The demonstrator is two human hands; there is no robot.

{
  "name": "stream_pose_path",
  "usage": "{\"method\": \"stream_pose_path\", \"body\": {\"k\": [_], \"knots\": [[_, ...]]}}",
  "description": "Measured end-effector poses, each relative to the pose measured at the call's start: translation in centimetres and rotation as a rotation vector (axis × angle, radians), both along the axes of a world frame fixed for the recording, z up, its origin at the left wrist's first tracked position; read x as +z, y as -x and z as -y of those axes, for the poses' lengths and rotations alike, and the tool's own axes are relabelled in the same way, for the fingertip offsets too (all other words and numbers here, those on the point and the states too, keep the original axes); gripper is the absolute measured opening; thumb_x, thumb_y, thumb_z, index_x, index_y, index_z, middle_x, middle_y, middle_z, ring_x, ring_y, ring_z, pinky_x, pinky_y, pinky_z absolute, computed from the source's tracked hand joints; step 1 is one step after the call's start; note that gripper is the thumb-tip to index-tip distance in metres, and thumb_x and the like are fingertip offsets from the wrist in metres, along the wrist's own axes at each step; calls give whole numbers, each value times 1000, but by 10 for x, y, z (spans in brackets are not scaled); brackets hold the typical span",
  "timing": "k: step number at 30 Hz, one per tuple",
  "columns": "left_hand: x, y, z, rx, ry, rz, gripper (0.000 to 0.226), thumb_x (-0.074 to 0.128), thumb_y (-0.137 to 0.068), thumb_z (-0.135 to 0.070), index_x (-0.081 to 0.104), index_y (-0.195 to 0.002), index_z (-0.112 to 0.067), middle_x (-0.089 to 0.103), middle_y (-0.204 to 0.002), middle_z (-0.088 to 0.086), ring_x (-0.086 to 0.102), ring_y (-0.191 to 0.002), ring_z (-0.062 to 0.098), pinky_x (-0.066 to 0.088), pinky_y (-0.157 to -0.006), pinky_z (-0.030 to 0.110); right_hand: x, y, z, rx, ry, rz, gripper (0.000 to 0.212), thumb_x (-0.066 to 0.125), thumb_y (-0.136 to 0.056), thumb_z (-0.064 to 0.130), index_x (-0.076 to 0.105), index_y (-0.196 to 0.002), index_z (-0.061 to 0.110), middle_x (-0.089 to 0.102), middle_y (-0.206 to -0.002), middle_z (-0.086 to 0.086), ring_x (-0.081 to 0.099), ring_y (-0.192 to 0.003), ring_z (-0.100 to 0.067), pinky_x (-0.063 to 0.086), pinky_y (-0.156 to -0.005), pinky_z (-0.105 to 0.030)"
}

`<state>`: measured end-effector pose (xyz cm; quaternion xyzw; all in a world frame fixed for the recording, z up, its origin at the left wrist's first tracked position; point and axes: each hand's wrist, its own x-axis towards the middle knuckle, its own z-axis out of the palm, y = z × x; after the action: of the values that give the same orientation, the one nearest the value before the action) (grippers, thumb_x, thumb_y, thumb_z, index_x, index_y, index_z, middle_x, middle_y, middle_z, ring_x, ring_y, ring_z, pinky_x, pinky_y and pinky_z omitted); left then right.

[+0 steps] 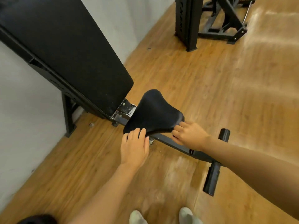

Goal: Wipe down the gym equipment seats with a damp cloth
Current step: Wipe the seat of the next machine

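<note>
The bench's small black seat pad (152, 110) sits low in the middle of the view, below the long black backrest pad (64, 50). My left hand (134, 146) lies on the seat's near-left corner, fingertips curled over the edge. My right hand (189, 135) grips the near-right corner with curled fingers. The seat's surface looks dark and slightly shiny. I cannot tell whether a dark cloth lies stretched over it. No separate cloth shows.
The bench's black frame bar (176, 145) runs right to two foam rollers (212, 180). A white wall (21, 102) stands to the left. Another black machine frame (187, 25) stands on the wooden floor (202, 81) at the back. My shoes (137, 217) show at the bottom.
</note>
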<state>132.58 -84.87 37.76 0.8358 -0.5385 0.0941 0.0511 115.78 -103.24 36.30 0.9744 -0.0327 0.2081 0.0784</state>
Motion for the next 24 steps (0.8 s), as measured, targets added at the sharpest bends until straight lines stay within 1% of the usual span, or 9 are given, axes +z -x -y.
{"method": "stream_pose_path", "body": {"k": [1, 3, 4, 6, 8, 11, 17, 21, 24], "knots": [[13, 7, 0, 5, -8, -16, 31, 63, -96, -28, 68, -121, -10, 70, -114, 8, 67, -102, 24, 54, -88, 43, 12, 9, -3, 8, -13, -4, 43, 38, -95, 32, 67, -68, 15, 61, -64, -2, 58, -55, -23, 45, -50, -29], [31, 20, 3, -14, -11, -33, 32, 66, -94, -28, 68, -121, -10, 70, -114, 8, 67, -102, 24, 54, -89, 43, 33, 23, -5, 9, -40, -19, 43, 38, -95, 32, 68, -71, 15, 62, -66, -3, 60, -57, -23, 48, -51, -30], [38, 25, 4, -30, -2, -35, 32, 63, -95, -28, 67, -121, -10, 70, -114, 8, 67, -102, 25, 54, -89, 43, 43, 29, -5, -1, -56, -18, 42, 38, -96, 32, 68, -72, 15, 62, -66, -2, 60, -58, -23, 48, -52, -30], [48, 32, 7, -62, 18, -36, 36, 50, -99, -32, 67, -121, -10, 69, -115, 9, 67, -103, 25, 55, -89, 44, 56, 36, -3, -22, -82, 5, 42, 39, -97, 32, 68, -72, 15, 61, -66, -2, 59, -58, -23, 47, -52, -30], [55, 38, 9, -86, 32, -41, 45, 37, -98, -35, 67, -121, -10, 69, -117, 9, 66, -104, 25, 55, -89, 45, 65, 41, 1, -28, -119, 32, 50, 33, -104, 33, 67, -73, 15, 61, -67, -2, 59, -58, -24, 50, -52, -32], [63, 43, 13, -126, 73, -42, 46, 36, -98, -35, 67, -121, -10, 68, -118, 9, 66, -104, 26, 54, -90, 45, 78, 42, 10, -24, -154, 42, 61, 22, -110, 40, 67, -77, 14, 62, -70, -3, 60, -61, -25, 51, -52, -36], [74, 47, 28, -176, 149, -39, 45, 40, -99, -36, 64, -127, -11, 66, -127, 10, 63, -116, 27, 51, -99, 47, 106, 33, 26, -7, -130, 68, 47, 37, -107, 38, 69, -84, 13, 66, -77, -3, 62, -64, -24, 51, -54, -36], [86, 51, 40, -192, 202, -39, 44, 41, -100, -36, 61, -130, -11, 63, -131, 12, 61, -120, 28, 49, -102, 48, 124, 32, 36, -25, -133, 116, 47, 38, -108, 39, 72, -89, 14, 69, -83, -2, 65, -72, -22, 51, -59, -35], [102, 60, 54, -159, 261, -42, 43, 44, -100, -35, 60, -131, -9, 62, -133, 14, 60, -122, 29, 48, -102, 49, 135, 40, 42, -55, -170, 178, 43, 43, -108, 39, 74, -92, 14, 71, -86, -2, 67, -75, -22, 52, -61, -37]]}}
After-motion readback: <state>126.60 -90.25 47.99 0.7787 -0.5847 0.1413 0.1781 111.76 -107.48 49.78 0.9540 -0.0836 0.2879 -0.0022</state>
